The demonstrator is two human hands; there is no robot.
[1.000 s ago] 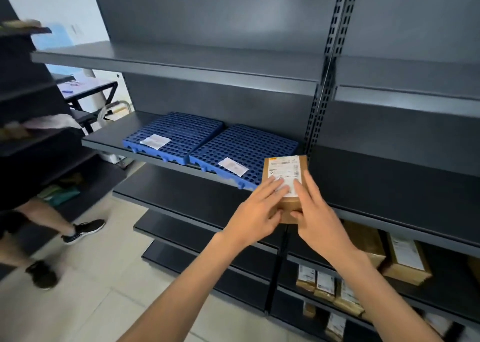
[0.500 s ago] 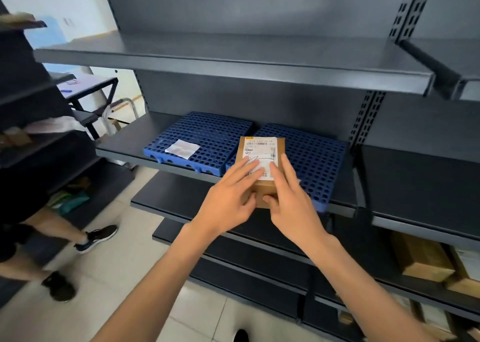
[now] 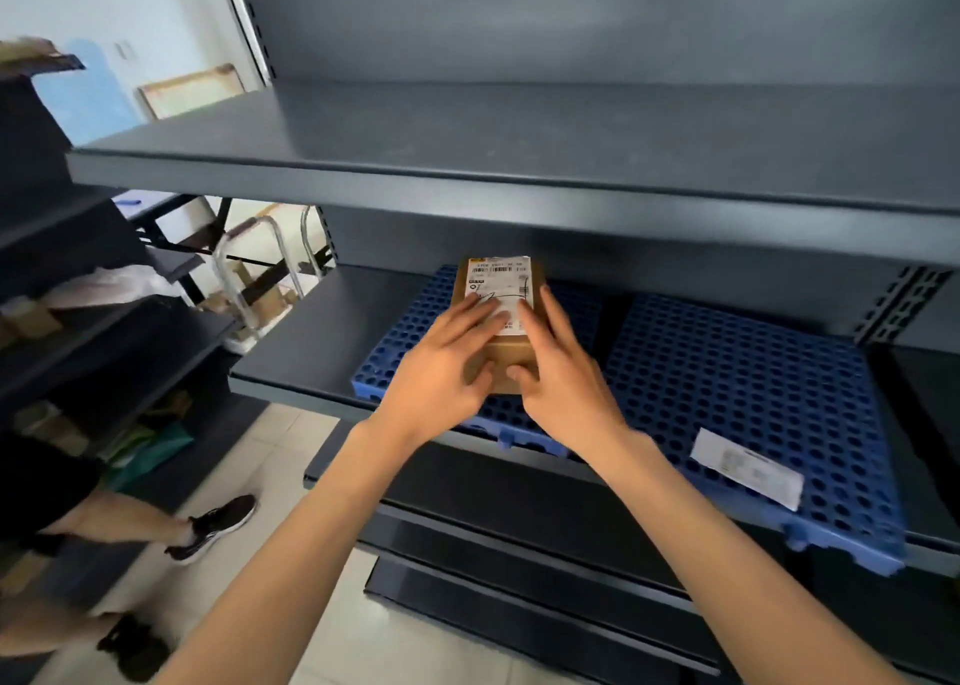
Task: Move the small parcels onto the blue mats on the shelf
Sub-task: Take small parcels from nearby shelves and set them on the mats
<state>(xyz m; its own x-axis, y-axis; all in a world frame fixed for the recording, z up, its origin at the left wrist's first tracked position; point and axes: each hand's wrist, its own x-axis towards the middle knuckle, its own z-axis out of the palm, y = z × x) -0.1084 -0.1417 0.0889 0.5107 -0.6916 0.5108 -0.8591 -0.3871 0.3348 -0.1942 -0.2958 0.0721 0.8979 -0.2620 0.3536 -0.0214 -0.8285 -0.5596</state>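
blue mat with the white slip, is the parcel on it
No, the cardboard parcel, held by the left hand and right hand, is over the left blue mat; the right blue mat bears only the white slip.

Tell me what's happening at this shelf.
A person grips a small parcel by its labelled top and near end with the left hand and right hand, over the left blue mat on the shelf. Whether it already rests there is unclear. The right blue mat carries only a paper slip.

The head camera looks forward and down, close to the shelf (image 3: 291,372).
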